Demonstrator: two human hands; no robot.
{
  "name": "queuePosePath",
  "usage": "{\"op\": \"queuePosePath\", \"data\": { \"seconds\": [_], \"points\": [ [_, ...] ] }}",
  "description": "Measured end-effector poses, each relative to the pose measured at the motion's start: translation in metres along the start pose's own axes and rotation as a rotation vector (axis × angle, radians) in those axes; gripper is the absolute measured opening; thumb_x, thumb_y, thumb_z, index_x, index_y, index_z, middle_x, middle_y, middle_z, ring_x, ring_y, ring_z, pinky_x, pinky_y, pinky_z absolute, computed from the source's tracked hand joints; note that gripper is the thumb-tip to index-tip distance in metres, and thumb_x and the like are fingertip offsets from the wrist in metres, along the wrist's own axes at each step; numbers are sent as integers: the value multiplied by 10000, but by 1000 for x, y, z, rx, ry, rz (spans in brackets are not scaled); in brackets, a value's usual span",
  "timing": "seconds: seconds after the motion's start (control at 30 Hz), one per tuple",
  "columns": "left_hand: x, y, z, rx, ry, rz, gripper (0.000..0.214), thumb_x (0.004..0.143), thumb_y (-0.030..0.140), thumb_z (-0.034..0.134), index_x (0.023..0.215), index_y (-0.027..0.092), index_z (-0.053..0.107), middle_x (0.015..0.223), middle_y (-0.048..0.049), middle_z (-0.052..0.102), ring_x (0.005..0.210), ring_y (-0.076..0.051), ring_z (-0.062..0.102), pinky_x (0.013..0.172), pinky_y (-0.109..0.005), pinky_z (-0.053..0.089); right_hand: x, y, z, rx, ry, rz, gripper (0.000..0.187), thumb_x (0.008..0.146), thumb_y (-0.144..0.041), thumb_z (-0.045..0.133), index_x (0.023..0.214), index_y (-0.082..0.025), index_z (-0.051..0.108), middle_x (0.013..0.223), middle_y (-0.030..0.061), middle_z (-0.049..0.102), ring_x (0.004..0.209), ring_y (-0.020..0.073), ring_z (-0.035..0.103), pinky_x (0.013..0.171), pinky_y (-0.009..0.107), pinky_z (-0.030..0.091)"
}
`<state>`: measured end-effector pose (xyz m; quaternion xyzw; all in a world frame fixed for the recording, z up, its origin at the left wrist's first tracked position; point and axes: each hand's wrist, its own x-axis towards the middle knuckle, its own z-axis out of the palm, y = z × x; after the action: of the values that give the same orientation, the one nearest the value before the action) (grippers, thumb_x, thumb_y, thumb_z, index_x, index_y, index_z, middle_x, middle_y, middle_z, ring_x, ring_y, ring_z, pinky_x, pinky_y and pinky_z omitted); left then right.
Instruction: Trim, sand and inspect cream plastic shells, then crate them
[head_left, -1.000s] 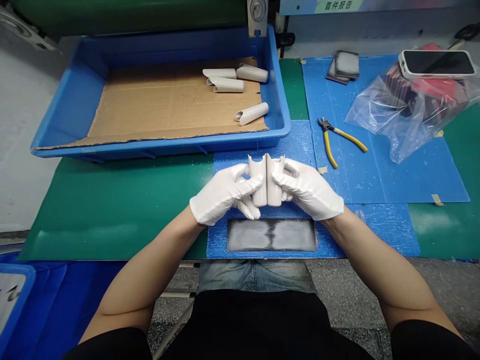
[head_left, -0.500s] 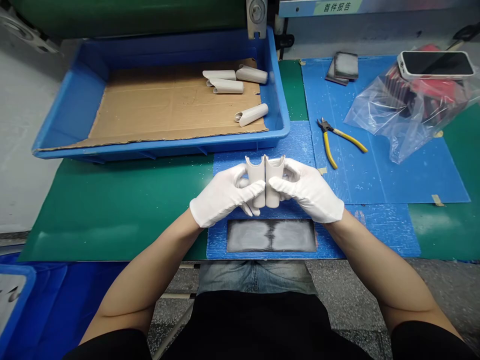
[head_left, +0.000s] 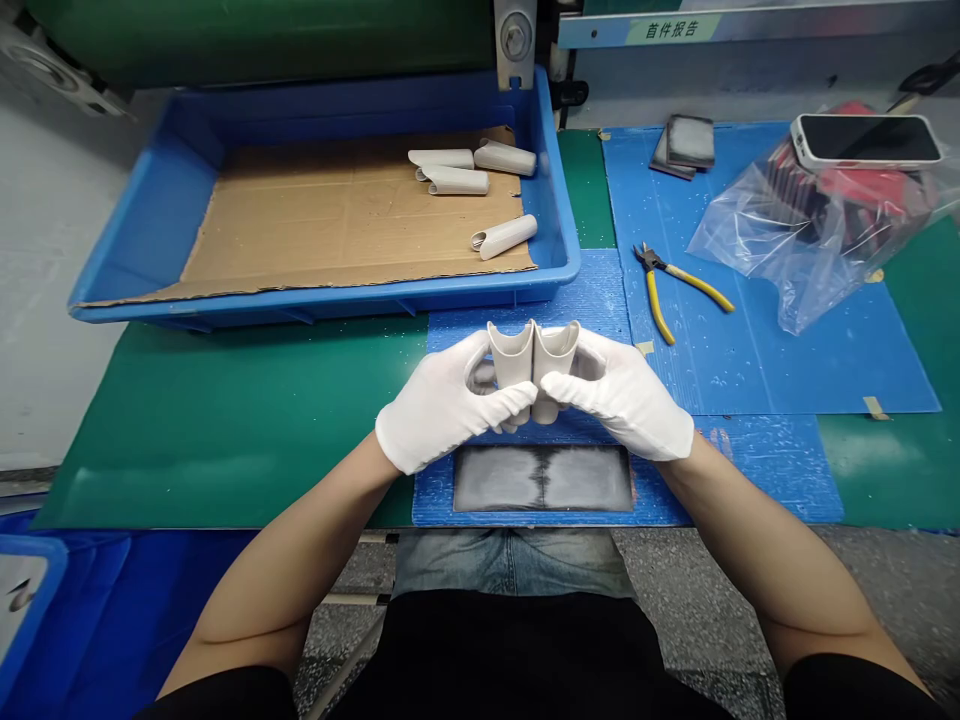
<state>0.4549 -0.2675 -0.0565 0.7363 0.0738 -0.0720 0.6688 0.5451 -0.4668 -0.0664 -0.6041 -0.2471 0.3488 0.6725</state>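
Note:
Two off-white plastic sleeves with scooped, curved top ends stand side by side, touching, between my white-gloved hands. My left hand (head_left: 457,400) is closed on the left plastic sleeve (head_left: 511,362), its thumb across the front. Around the right plastic sleeve (head_left: 556,358) my right hand (head_left: 615,392) is closed, thumb likewise in front. Both scooped openings face up and away from me. The fingers behind the sleeves are mostly hidden. Just below the hands, a grey sanding pad (head_left: 499,480) with dark edges lies flat on the blue sheet (head_left: 750,465).
A blue bin (head_left: 322,300) lined with cardboard (head_left: 315,220) holds several similar sleeves (head_left: 504,237). Yellow-handled cutters (head_left: 660,295) lie to the right. Beyond them are small sanding blocks (head_left: 690,142) and a phone (head_left: 866,140) on a plastic bag (head_left: 795,260) of red-and-dark pieces.
The two sleeves have tilted so that their scooped openings show more, and both hands have turned slightly with them. The whole view has shifted a little.

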Motion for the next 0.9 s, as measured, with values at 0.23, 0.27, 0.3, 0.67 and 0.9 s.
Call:
{"op": "queuePosePath", "data": {
  "seconds": [0.23, 0.27, 0.3, 0.67, 0.9],
  "points": [
    [-2, 0, 1, 10, -8, 6, 481, 818, 440, 856, 1145, 174, 622, 765, -4, 735, 604, -159, 710, 537, -248, 605, 1, -2, -3, -20, -10, 10, 522, 870, -473, 832, 1262, -154, 700, 822, 12, 714, 809, 167, 642, 784, 341, 519],
    [-2, 0, 1, 21, -5, 10, 477, 815, 442, 855, 1130, 171, 622, 751, -1, 732, 600, -162, 710, 540, -253, 606, 1, -3, -3, -18, -5, 9, 538, 863, -466, 840, 1274, -149, 697, 831, 15, 718, 816, 168, 646, 789, 340, 522],
    [-2, 0, 2, 42, 1, 19, 468, 815, 447, 851, 1116, 170, 622, 738, 2, 730, 595, -162, 710, 548, -257, 608, 1, -3, -3, -14, -2, 10, 554, 858, -457, 846, 1289, -145, 692, 851, 20, 726, 826, 169, 653, 800, 342, 527],
    [-7, 2, -1, 418, 95, 267, 385, 869, 489, 778, 1104, 198, 685, 888, 17, 791, 784, -152, 764, 767, -238, 603, -3, -2, 0, -129, 52, -115, 530, 826, -491, 865, 1261, -218, 736, 1218, 90, 741, 1178, 265, 666, 1037, 454, 530],
    [-10, 2, 0, 358, 88, 286, 364, 878, 458, 779, 1103, 189, 681, 870, 22, 789, 765, -137, 760, 741, -215, 599, -5, 0, -2, -99, 60, -174, 488, 832, -410, 875, 1276, -251, 748, 1218, 65, 738, 1170, 245, 676, 1068, 444, 521]
  ]
}}
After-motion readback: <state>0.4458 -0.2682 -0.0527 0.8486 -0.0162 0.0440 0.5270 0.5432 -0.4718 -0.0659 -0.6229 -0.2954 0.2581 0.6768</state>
